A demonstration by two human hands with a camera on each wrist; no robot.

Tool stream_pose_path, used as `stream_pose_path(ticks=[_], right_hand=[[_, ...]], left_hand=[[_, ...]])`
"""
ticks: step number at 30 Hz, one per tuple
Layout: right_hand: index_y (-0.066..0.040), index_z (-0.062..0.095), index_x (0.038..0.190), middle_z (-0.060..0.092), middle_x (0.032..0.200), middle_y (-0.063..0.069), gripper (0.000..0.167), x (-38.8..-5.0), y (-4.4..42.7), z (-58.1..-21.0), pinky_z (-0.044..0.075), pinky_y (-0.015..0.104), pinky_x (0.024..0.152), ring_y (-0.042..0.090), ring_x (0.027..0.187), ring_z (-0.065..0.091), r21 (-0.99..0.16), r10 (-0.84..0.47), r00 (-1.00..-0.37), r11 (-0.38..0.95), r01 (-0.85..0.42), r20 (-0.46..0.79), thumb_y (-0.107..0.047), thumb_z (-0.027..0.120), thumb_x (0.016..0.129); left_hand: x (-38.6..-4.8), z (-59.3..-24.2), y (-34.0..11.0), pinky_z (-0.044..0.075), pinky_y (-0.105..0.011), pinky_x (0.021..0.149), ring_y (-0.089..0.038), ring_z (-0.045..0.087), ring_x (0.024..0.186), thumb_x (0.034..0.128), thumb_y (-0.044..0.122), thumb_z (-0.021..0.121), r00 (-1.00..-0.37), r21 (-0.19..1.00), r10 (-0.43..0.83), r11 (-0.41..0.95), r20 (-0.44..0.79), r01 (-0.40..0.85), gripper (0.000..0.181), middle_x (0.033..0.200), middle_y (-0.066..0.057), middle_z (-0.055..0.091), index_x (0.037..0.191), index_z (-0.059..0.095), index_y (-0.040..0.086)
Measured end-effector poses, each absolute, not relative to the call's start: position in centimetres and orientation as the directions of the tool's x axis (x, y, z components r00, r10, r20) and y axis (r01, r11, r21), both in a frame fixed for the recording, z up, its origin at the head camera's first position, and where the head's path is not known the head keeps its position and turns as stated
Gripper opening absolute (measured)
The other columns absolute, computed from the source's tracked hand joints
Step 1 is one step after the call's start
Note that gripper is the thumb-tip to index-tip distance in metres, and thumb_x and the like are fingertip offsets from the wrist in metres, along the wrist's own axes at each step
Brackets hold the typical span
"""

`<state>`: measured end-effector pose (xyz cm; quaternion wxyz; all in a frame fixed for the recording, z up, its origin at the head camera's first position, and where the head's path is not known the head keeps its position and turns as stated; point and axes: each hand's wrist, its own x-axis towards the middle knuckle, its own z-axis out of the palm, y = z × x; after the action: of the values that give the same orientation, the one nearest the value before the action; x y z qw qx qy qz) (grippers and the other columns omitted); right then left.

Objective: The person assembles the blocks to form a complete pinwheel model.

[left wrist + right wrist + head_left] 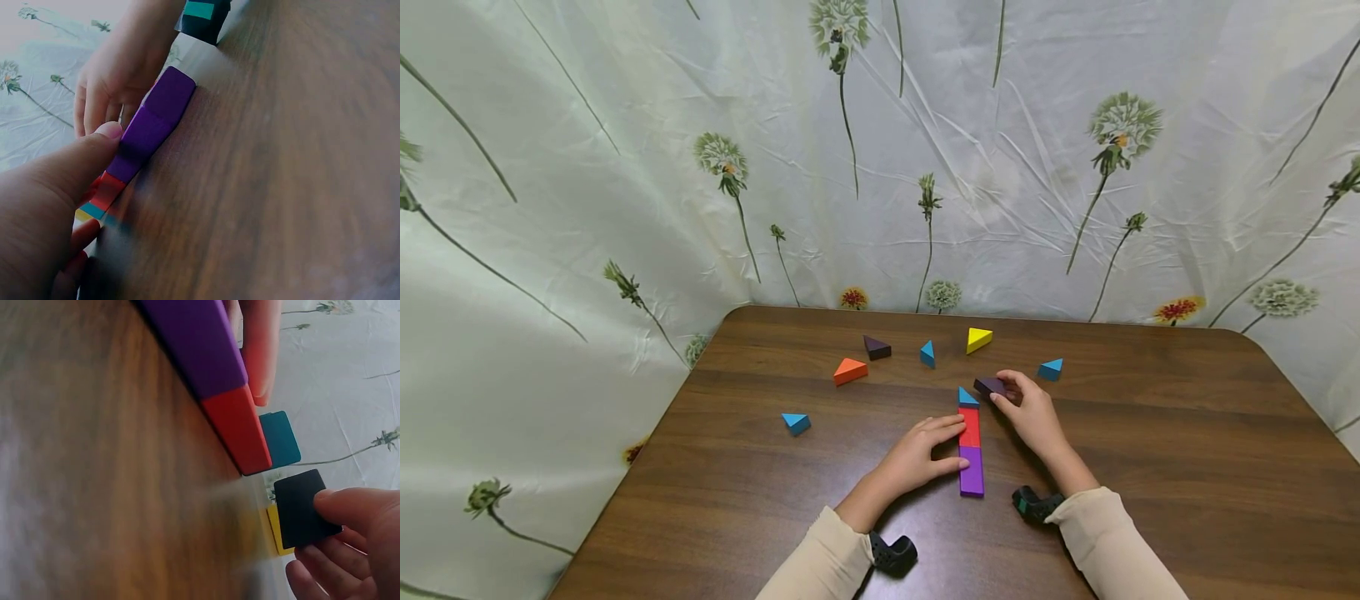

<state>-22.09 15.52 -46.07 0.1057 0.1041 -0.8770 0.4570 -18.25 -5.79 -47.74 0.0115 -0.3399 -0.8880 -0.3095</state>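
A purple block, a red block and a blue triangle lie end to end in a column. My left hand touches the column's left side, its thumb at the purple block and fingertips at the red one, fingers fairly straight. Just right of the blue triangle, my right hand pinches a dark triangular block between thumb and fingers. In the right wrist view the dark block is apart from the red block. The left wrist view shows my left thumb against the purple block.
Beyond the hands are a second dark triangle, an orange triangle, a yellow triangle and blue triangles at the middle, right and left. A floral curtain hangs behind the wooden table.
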Motion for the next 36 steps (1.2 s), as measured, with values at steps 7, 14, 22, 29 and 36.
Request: stream_pose_path(ticks=[7, 14, 22, 29, 36], right_hand=[[0.004, 0.053, 0.115, 0.055, 0.112, 0.024, 0.033, -22.26, 15.37, -46.69, 0.046, 0.045, 0.082, 0.034, 0.098, 0.056, -0.784, -0.097, -0.97, 0.573, -0.237, 0.222, -0.007, 0.061, 0.085], [0.005, 0.052, 0.114, 0.055, 0.112, 0.024, 0.033, -22.31, 15.37, -46.89, 0.045, 0.044, 0.083, 0.034, 0.099, 0.055, -0.791, -0.11, -0.969, 0.561, -0.245, 0.222, -0.008, 0.062, 0.085], [0.005, 0.053, 0.116, 0.056, 0.112, 0.022, 0.03, -22.05, 15.55, -46.78, 0.044, 0.046, 0.084, 0.033, 0.1, 0.055, -0.811, -0.111, -0.97, 0.532, -0.243, 0.218, -0.009, 0.055, 0.089], [0.003, 0.054, 0.115, 0.057, 0.111, 0.022, 0.031, -22.07, 15.57, -46.89, 0.044, 0.046, 0.085, 0.033, 0.099, 0.056, -0.818, -0.131, -0.965, 0.512, -0.262, 0.227, -0.011, 0.058, 0.088], [0.003, 0.054, 0.116, 0.057, 0.111, 0.02, 0.032, -22.13, 15.52, -47.09, 0.042, 0.047, 0.087, 0.033, 0.1, 0.056, -0.839, -0.147, -0.965, 0.477, -0.261, 0.216, -0.012, 0.059, 0.088]], left_hand=[[-18.33, -47.91, -5.78, 0.027, -0.033, 0.102, -0.017, 0.037, 0.124, 0.0835, 0.042, 0.06, -0.764, 0.531, 0.601, 0.579, 0.235, 0.619, 0.055, 0.135, 0.003, 0.043, 0.129, 0.051, 0.013], [-18.29, -47.8, -5.8, 0.026, -0.034, 0.103, -0.017, 0.037, 0.124, 0.0839, 0.041, 0.06, -0.768, 0.548, 0.598, 0.573, 0.229, 0.61, 0.055, 0.134, 0.002, 0.043, 0.13, 0.05, 0.012], [-18.24, -47.73, -5.8, 0.028, -0.034, 0.102, -0.018, 0.037, 0.123, 0.084, 0.041, 0.059, -0.77, 0.549, 0.596, 0.575, 0.227, 0.607, 0.055, 0.135, 0.002, 0.043, 0.129, 0.05, 0.012], [-18.24, -47.69, -5.81, 0.028, -0.034, 0.102, -0.018, 0.037, 0.123, 0.0839, 0.041, 0.06, -0.769, 0.547, 0.598, 0.576, 0.226, 0.608, 0.055, 0.135, 0.003, 0.043, 0.13, 0.05, 0.012], [-18.29, -47.74, -5.8, 0.025, -0.034, 0.103, -0.018, 0.036, 0.124, 0.084, 0.041, 0.06, -0.767, 0.547, 0.6, 0.573, 0.227, 0.61, 0.055, 0.135, 0.003, 0.043, 0.13, 0.05, 0.012]])
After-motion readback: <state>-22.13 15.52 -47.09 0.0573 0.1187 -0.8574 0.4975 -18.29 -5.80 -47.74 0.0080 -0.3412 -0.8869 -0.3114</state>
